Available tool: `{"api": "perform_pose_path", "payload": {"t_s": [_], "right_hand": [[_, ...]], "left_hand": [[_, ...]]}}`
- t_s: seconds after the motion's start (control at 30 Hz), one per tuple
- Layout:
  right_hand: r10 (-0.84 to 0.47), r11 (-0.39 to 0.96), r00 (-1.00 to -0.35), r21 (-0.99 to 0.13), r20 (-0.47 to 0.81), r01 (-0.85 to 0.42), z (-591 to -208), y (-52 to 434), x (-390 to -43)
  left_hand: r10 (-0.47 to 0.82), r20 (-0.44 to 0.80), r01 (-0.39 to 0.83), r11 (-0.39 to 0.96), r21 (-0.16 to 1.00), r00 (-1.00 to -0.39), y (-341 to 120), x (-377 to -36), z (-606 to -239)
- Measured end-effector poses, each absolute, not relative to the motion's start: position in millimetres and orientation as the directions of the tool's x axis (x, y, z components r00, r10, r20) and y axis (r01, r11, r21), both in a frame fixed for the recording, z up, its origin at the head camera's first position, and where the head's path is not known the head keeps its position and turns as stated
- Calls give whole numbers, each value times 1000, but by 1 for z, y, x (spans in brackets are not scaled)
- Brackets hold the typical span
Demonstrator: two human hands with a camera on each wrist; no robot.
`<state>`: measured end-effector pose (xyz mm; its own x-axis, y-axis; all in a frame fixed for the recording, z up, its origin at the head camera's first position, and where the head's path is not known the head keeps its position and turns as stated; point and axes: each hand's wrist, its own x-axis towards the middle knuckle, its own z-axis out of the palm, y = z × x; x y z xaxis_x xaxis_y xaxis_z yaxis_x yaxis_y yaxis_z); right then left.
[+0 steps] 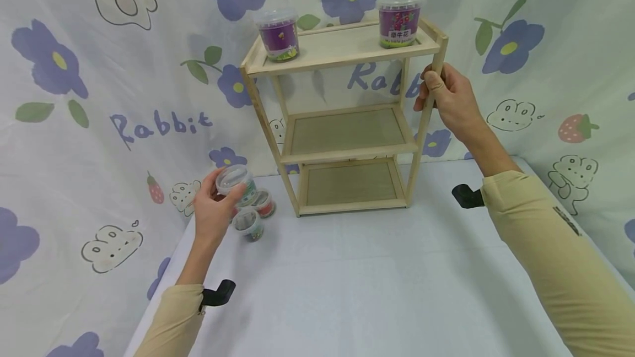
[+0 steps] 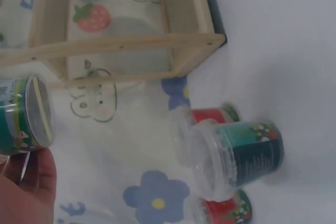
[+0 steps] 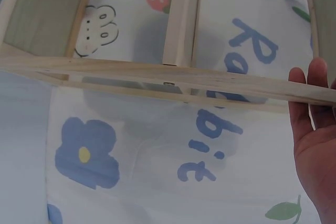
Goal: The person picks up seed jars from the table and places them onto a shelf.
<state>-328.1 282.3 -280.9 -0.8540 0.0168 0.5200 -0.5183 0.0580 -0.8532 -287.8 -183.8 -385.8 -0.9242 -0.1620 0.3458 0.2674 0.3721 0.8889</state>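
My left hand (image 1: 218, 194) holds a small clear-lidded jar with a green label (image 1: 233, 182) just above the table, left of the shelf. In the left wrist view that jar (image 2: 26, 115) lies sideways over my fingers (image 2: 29, 187). Under it on the table stand three more small jars: one green (image 2: 239, 153) and two red (image 2: 210, 115) (image 2: 227, 211). My right hand (image 1: 436, 92) grips the front right post of the three-tier wooden shelf (image 1: 347, 150). The post (image 3: 157, 74) crosses in front of my right fingers (image 3: 315, 140) in the right wrist view.
Two purple-labelled jars stand on the top tier, one at the left (image 1: 279, 34) and one at the right (image 1: 399, 18). The middle and bottom tiers hold nothing. A flower-and-rabbit printed cloth (image 1: 74, 125) hangs behind. The white table (image 1: 357, 285) stretches in front of the shelf.
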Motion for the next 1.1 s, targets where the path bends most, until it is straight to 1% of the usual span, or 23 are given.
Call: {"api": "perform_pose_path", "payload": {"t_s": [0.27,0.47,0.7,1.1], "right_hand": [[15,96,-859,-856,511,-507,-281,282,-327],[19,94,-859,-857,511,-507,-281,283,-328],[20,83,-859,-857,511,-508,-281,283,-329],[28,89,-860,-858,509,-505,-281,282,-329]], "left_hand": [[-109,318,262,355,897,-942,-169,-289,-376],[-68,354,306,370,877,-933,-159,-292,-367],[-24,356,321,381,867,-934,-145,-293,-358],[82,402,403,356,843,-912,-120,-301,-345]]}}
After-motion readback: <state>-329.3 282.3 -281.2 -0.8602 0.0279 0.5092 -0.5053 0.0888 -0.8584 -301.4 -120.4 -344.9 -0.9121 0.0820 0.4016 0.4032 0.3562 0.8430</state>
